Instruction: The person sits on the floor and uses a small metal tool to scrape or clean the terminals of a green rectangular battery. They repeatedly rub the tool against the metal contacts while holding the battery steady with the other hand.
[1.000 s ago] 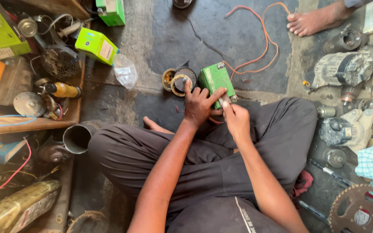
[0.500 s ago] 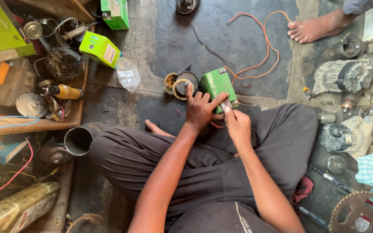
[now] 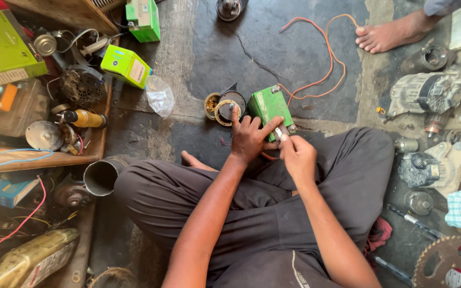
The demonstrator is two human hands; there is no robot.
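Note:
I sit cross-legged on a dark floor. My left hand (image 3: 249, 140) rests with spread fingers on the near edge of a small green battery (image 3: 269, 106) lying on the floor. My right hand (image 3: 296, 154) is pinched on a thin wire end at the battery's near right corner, by a terminal. An orange wire (image 3: 326, 58) loops from the battery's far terminal across the floor. Just left of the battery lies a round metal coil part (image 3: 223, 105) with copper windings.
A wooden tray (image 3: 38, 160) at left holds motor parts, a yellow bottle (image 3: 84, 118) and green boxes (image 3: 126, 65). A metal pipe (image 3: 101, 176) lies by my left knee. Alternators and starter parts (image 3: 428, 93) crowd the right. Another person's bare foot (image 3: 393, 34) is at top right.
Both hands stay at the battery's near edge; the right hand's fingers shift slightly at the terminal. The camera view drifts a little.

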